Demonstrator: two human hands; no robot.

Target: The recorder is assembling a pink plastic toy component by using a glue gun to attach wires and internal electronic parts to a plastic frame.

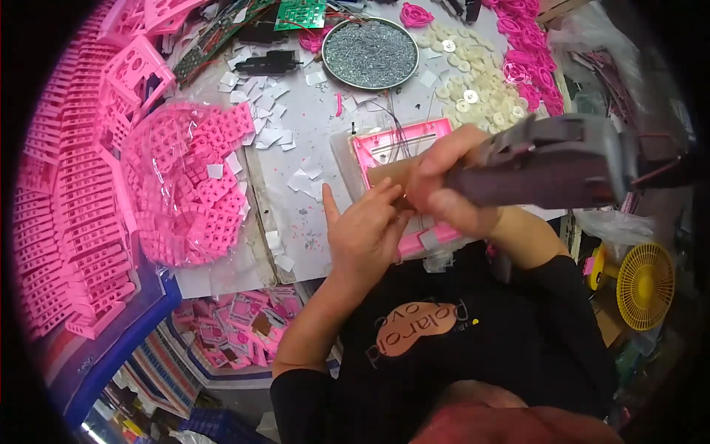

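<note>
My right hand (451, 181) is wrapped round the front end of a dark power screwdriver (547, 163), which lies almost level above the bench and is slightly blurred. The tip of the tool is hidden between my hands. My left hand (366, 229) has its fingertips drawn together beside that spot; one finger sticks out to the left. What those fingertips hold is too small to make out. Under both hands is a pink plastic casing (364, 152) in a pale tray (343, 152). Inside it are a brown piece (388, 173) and thin dark wires (399, 133).
A round metal bowl of screws (370, 53) stands behind the casing. White discs (473, 81) and pink rings (518, 48) lie far right. Bagged pink button pads (192, 185), paper squares (270, 115) and stacked pink casings (70, 185) fill the left. A yellow fan (646, 286) is at right.
</note>
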